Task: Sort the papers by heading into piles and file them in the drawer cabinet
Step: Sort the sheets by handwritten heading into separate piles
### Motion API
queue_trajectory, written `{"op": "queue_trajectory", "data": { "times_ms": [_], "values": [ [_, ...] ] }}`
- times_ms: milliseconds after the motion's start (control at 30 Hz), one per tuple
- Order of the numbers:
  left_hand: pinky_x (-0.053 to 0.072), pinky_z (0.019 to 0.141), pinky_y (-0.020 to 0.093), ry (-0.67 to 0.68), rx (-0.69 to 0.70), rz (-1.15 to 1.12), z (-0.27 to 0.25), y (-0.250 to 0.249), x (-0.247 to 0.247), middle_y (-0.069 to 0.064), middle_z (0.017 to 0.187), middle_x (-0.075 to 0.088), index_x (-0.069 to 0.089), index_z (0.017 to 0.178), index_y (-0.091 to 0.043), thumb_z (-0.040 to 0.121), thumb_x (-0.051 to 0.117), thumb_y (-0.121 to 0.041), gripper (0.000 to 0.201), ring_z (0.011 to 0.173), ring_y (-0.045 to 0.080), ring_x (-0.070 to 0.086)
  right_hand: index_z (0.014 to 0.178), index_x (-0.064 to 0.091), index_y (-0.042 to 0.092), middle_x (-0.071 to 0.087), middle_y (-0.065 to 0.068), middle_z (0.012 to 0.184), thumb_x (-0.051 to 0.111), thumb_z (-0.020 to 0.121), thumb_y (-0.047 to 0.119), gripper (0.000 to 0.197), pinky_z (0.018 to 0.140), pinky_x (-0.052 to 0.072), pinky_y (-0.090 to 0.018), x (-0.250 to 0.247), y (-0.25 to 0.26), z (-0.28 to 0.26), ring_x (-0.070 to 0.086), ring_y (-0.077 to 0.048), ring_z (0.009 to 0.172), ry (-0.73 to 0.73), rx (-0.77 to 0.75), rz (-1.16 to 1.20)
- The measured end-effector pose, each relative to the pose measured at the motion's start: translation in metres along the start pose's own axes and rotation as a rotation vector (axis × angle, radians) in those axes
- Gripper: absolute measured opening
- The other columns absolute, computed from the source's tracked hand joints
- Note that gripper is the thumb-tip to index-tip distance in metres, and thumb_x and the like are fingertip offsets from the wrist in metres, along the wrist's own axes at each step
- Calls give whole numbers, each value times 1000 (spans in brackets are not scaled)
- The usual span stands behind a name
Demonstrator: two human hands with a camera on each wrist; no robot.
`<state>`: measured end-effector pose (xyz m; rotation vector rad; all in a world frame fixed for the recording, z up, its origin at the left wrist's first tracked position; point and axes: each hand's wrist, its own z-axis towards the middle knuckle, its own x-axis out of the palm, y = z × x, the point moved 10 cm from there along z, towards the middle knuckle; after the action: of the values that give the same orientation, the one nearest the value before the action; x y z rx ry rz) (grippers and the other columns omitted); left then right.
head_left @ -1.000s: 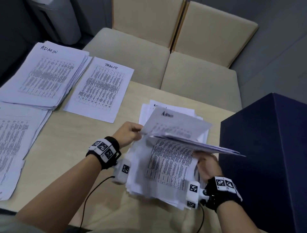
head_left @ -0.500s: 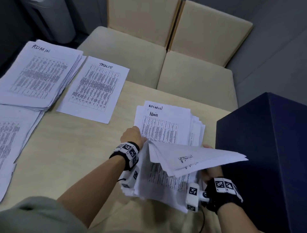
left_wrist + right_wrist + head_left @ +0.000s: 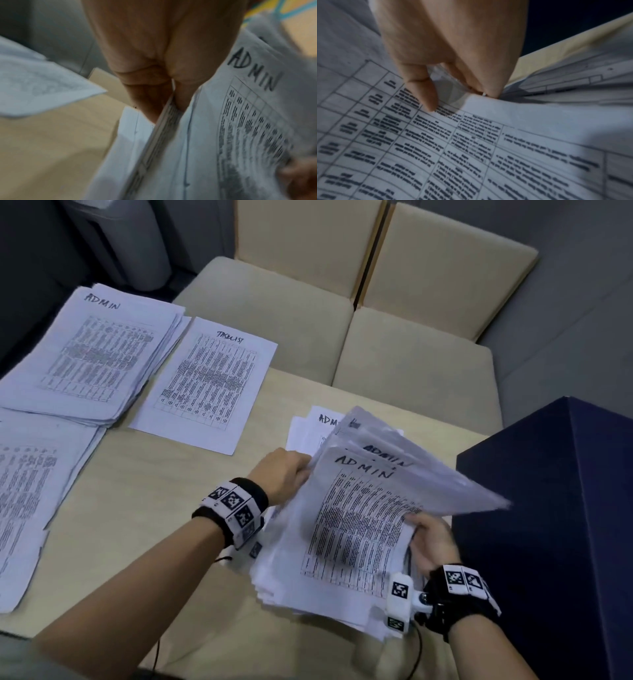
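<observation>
Papers lie in four groups on the pale wooden table [image 3: 191, 549], and one dark blue cabinet [image 3: 555, 535] stands at the table's right edge, near side. The largest group is the unsorted stack [image 3: 335, 563], near and right of centre, just beside the cabinet; its upper sheets are lifted and fanned, and three of the raised sheets show the handwritten heading ADMIN, with a fourth ADMIN heading on a flat sheet at the far end of the stack. On the far left sits one thick ADMIN pile [image 3: 92, 354], its edges splayed. Nearer on the left lies a second pile [image 3: 30, 501] whose heading is out of view. Between the ADMIN pile and the unsorted stack lies what looks like a single sheet [image 3: 205, 385], its heading too scrawled to read with certainty. Beyond the table stand two beige upholstered chairs [image 3: 342, 302], side by side. The left hand [image 3: 284, 474] pinches the left edge of the lifted sheets, thumb on top and fingers curled beneath, as the left wrist view confirms. The right hand [image 3: 428, 539] grips the right edge of the top sheet, thumb pressed on the printed table and fingers tucked under the paper.
</observation>
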<state>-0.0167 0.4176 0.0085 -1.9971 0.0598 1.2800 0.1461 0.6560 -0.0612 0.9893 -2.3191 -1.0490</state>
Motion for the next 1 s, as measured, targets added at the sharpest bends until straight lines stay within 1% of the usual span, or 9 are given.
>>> {"op": "queue_trajectory", "data": {
  "times_ms": [100, 167, 267, 367, 500, 633, 767, 900, 1000],
  "values": [
    [38, 58, 18, 89, 80, -541, -7, -16, 5, -20, 58, 59, 58, 68, -28, 92, 48, 6, 43, 58, -5, 52, 102, 66, -1, 75, -10, 94, 44, 93, -7, 24, 79, 55, -34, 3, 1, 1, 66, -30, 95, 0, -16, -67],
    [41, 58, 11, 195, 35, -835, -9, -22, 14, -21, 65, 66, 73, 77, -24, 87, 44, 18, 52, 61, -7, 57, 114, 61, -13, 69, -25, 110, 35, 103, 3, 32, 95, 49, -49, -3, -5, 1, 57, -44, 105, -35, 25, -67],
    [45, 68, 15, 97, -200, -1031, -3, 1, 23, -8, 95, 74, 78, 95, -22, 86, 43, 13, 50, 79, 1, 63, 84, 69, -1, 72, -12, 73, 37, 101, 0, 36, 63, 57, -34, -7, 0, -5, 67, -32, 72, -30, 17, -29],
    [50, 84, 31, -161, -448, -695, 4, 45, 27, 6, 112, 70, 70, 107, -11, 94, 49, -14, 25, 99, 21, 64, 64, 67, 8, 68, -5, 59, 46, 85, -10, 35, 50, 51, -21, -13, 0, -5, 63, -24, 61, -68, 13, 34],
    [50, 77, 33, 7, -548, -160, 7, 52, 57, 5, 99, 64, 60, 102, -11, 83, 71, -49, 44, 88, 25, 61, 50, 60, 13, 59, -2, 50, 40, 75, -18, 44, 52, 46, -26, -19, 6, -4, 54, -24, 57, -133, -25, 61],
    [45, 67, 30, -42, -510, -106, 8, 47, 61, 7, 95, 64, 53, 92, -13, 84, 73, -33, 30, 80, 24, 55, 75, 51, 10, 60, 4, 47, 34, 92, -10, 31, 50, 48, -22, -14, 17, -14, 56, -15, 56, -120, -40, 77],
    [39, 59, 29, -111, -418, -165, 9, 48, 42, 7, 76, 61, 50, 73, -14, 83, 72, -23, 25, 72, 28, 56, 78, 57, 3, 62, -11, 66, 46, 68, -8, 19, 58, 51, -31, -16, 13, -7, 59, -27, 65, -128, -17, 123],
    [34, 51, 24, -55, -197, -485, 3, 32, 28, -3, 61, 53, 53, 62, -16, 81, 68, -3, 28, 58, 13, 46, 76, 52, 4, 63, -2, 59, 38, 81, -13, 23, 59, 50, -29, -6, 14, -6, 64, -16, 55, -62, -9, 56],
    [44, 58, 13, 67, -114, -667, -5, 14, 32, -11, 64, 67, 67, 66, -11, 80, 59, 15, 30, 59, -2, 58, 77, 56, 2, 65, -5, 69, 45, 84, -16, 22, 68, 46, -29, -4, 16, -4, 62, -22, 71, -78, -33, -9]
  ]
}}
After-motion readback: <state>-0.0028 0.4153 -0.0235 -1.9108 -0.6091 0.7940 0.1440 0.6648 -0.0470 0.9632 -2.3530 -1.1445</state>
